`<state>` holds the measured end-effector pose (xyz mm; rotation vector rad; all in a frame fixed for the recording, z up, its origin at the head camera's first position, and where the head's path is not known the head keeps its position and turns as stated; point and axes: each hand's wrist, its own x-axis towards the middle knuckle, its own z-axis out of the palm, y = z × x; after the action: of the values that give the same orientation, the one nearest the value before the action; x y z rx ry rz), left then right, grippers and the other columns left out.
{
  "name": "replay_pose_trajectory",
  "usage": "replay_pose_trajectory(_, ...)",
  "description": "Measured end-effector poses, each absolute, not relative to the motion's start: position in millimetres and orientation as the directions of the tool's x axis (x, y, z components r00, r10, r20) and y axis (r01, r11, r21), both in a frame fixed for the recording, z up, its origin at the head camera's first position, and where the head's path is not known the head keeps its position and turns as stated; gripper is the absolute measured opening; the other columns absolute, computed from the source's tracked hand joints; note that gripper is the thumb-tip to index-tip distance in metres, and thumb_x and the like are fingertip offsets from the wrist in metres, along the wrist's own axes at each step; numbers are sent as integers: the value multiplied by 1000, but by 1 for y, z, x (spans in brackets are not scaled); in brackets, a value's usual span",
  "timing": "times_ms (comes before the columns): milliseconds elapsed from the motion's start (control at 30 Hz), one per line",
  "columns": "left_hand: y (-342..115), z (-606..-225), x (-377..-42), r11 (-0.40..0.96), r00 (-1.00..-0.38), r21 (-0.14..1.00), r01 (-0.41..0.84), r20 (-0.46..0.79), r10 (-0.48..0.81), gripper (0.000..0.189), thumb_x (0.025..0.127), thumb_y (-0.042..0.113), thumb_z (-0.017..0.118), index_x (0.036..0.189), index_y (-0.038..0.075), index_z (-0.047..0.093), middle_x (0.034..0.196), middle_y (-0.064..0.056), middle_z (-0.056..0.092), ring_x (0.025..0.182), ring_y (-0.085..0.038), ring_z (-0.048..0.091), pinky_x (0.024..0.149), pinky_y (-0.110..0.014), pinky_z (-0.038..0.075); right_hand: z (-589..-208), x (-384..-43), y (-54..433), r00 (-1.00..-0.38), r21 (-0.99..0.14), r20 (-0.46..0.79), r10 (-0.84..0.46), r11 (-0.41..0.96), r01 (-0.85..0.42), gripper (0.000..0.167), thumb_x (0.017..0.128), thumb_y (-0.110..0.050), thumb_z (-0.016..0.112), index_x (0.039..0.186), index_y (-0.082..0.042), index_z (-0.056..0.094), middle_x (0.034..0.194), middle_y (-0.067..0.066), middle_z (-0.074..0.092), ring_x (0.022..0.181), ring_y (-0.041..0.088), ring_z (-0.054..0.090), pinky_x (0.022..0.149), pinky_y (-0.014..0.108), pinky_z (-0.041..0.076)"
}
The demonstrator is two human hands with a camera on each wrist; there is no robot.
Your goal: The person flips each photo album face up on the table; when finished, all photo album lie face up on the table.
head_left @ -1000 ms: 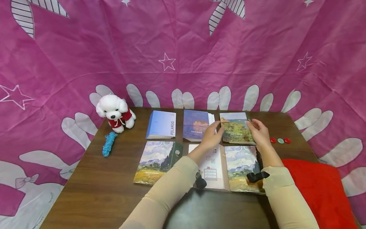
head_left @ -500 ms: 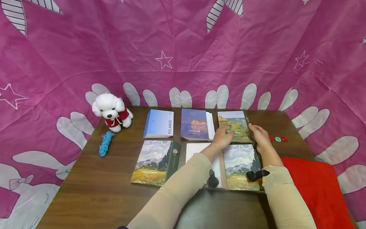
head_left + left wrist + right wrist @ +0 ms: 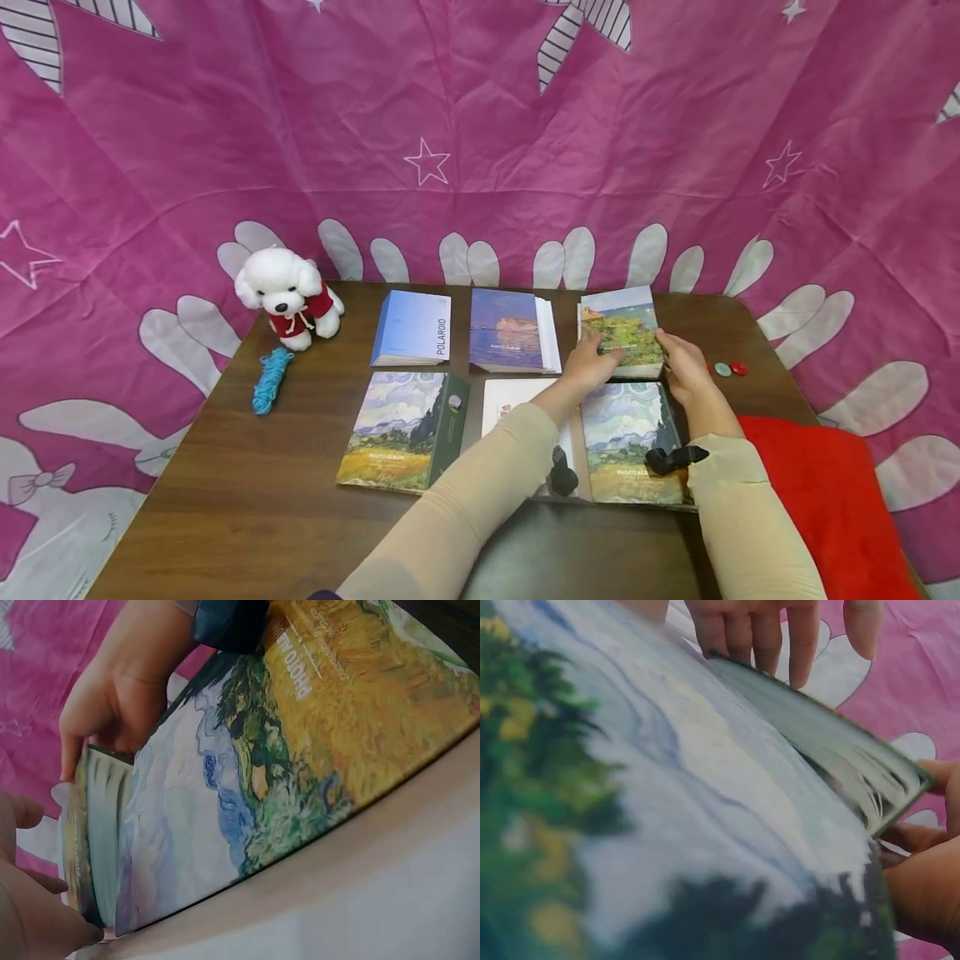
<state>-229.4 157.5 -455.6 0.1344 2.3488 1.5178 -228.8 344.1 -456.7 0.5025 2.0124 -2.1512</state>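
My right hand [image 3: 686,367] grips the right edge of a photo album [image 3: 624,333] with a garden painting on its cover. In the right wrist view, the right thumb and fingers [image 3: 919,881] pinch that album's corner, its page edges showing. My left hand [image 3: 588,367] rests at the album's lower left, with fairly straight fingers [image 3: 804,645] over its cover in the right wrist view. Just in front lies a photo album with a wheat-field painting [image 3: 628,437], joined to an open white inside page [image 3: 510,400], partly hidden by the left arm.
Left of the gripped album lie a sea-painting album [image 3: 504,329] and a blue Polaroid album [image 3: 412,327]. Another wheat-field album [image 3: 397,429] lies nearer. A plush dog [image 3: 287,296] and blue cord [image 3: 272,381] stand left. Buttons [image 3: 722,369] and red cloth [image 3: 810,492] are at right.
The left hand has moved right from the gap between albums onto the garden-painting album's lower left. That album has shifted slightly right and tilted a little. The right hand stays at its right edge.
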Motion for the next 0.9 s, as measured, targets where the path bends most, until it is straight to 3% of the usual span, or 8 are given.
replay_pose_trajectory(133, 160, -456, -230, 399, -924, 913, -84, -222, 312, 69, 100, 58, 51, 158, 24, 37, 169, -3, 18, 154, -27, 16, 122, -52, 22, -447, -226, 343, -937, -946, -323, 136, -47, 319, 77, 102, -44, 56, 159, -3, 24, 158, 12, 28, 145, 26, 26, 117, 36, 28)
replay_pose_trajectory(200, 161, -459, -231, 357, -898, 930, -91, -232, 375, 71, 100, 61, 48, 160, 27, 33, 169, -4, 16, 155, -27, 13, 121, -55, 20, -440, -225, 340, -947, -957, -288, 145, -22, 288, 80, 100, -45, 60, 160, -5, 25, 143, 4, 41, 130, 18, 41, 105, 29, 39)
replay_pose_trajectory(300, 161, -463, -232, 291, -859, 951, -102, -232, 457, 74, 100, 65, 43, 162, 29, 25, 169, -7, 14, 155, -30, 12, 121, -58, 19, -432, -222, 334, -968, -978, -205, 145, 2, 207, 80, 100, -43, 62, 160, -5, 25, 122, -8, 48, 105, 7, 50, 85, 20, 47)
replay_pose_trajectory(433, 158, -459, -234, 241, -851, 968, -71, -185, 492, 73, 101, 65, 39, 163, 30, 23, 168, -4, 21, 153, -29, 20, 120, -54, 23, -425, -219, 326, -983, -991, -131, 130, -6, 132, 72, 103, -35, 58, 160, -6, 25, 116, -9, 50, 97, 4, 54, 77, 17, 50)
replay_pose_trajectory(533, 153, -451, -239, 220, -842, 975, -41, -152, 517, 73, 102, 64, 40, 163, 30, 20, 167, -1, 24, 152, -28, 24, 120, -53, 25, -422, -220, 320, -986, -994, -104, 132, -24, 102, 68, 106, -37, 51, 161, -9, 24, 123, -8, 50, 102, 4, 51, 81, 16, 48)
replay_pose_trajectory(667, 146, -442, -243, 196, -825, 980, -27, -133, 549, 78, 102, 62, 42, 164, 24, 13, 167, -7, 23, 149, -31, 31, 118, -49, 31, -422, -220, 313, -988, -996, -68, 138, -75, 58, 61, 109, -45, 38, 160, -12, 31, 128, -8, 49, 108, 4, 47, 88, 17, 43)
replay_pose_trajectory(800, 137, -438, -245, 181, -874, 983, 20, -71, 481, 77, 103, 57, 47, 164, 24, 14, 166, -7, 27, 143, -30, 42, 114, -44, 39, -429, -220, 308, -989, -989, -110, 97, -111, 99, 56, 109, -46, 35, 154, -14, 40, 125, -6, 50, 104, 8, 51, 87, 23, 42)
replay_pose_trajectory(900, 129, -436, -246, 208, -914, 974, 92, 0, 406, 75, 103, 54, 49, 164, 24, 18, 168, -1, 21, 147, -26, 35, 116, -42, 36, -436, -224, 306, -982, -983, -183, 42, -2, 183, 59, 108, -45, 40, 156, -12, 35, 144, 5, 45, 118, 17, 50, 98, 30, 42)
